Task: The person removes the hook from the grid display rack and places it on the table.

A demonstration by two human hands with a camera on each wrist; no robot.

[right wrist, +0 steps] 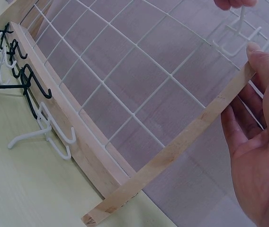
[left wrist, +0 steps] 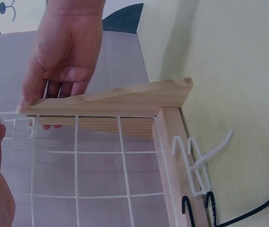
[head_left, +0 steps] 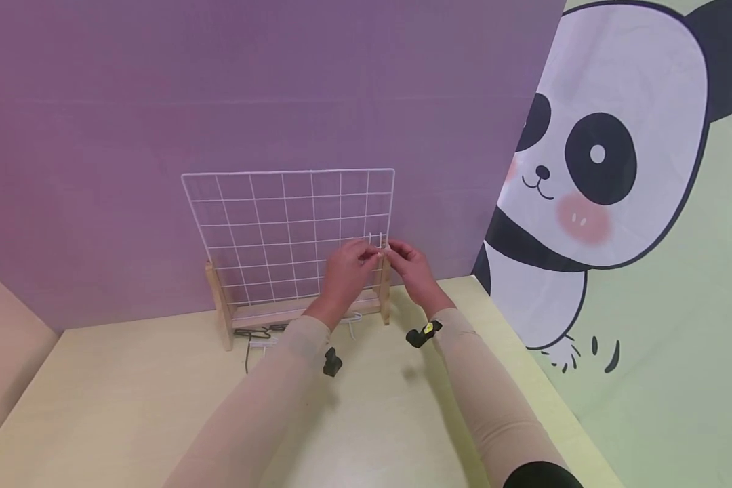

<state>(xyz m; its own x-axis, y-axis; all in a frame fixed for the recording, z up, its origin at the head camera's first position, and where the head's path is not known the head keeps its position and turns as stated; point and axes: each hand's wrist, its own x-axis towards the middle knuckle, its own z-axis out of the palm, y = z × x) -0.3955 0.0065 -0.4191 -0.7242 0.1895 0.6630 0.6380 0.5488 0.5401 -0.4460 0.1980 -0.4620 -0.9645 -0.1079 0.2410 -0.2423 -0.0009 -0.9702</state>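
Note:
A white wire grid panel (head_left: 283, 172) stands upright in a wooden stand (head_left: 221, 305). At the grid's right side, my left hand (head_left: 346, 274) pinches a small white wire hook (right wrist: 242, 32) by its projecting arm; the hook's frame lies against the grid wires. My right hand (head_left: 416, 272) grips the top end of the stand's right wooden upright (right wrist: 172, 149), its thumb on the near edge and its fingers behind. The left fingertips show only partly in the wrist views.
Loose white hooks (right wrist: 47, 127) and black hooks (right wrist: 29, 87) lean along the stand's bottom rail (left wrist: 172, 123), in front of it. The pale table (head_left: 128, 400) meets a purple wall (head_left: 97, 169) behind the grid. A panda picture (head_left: 659, 169) covers the right wall.

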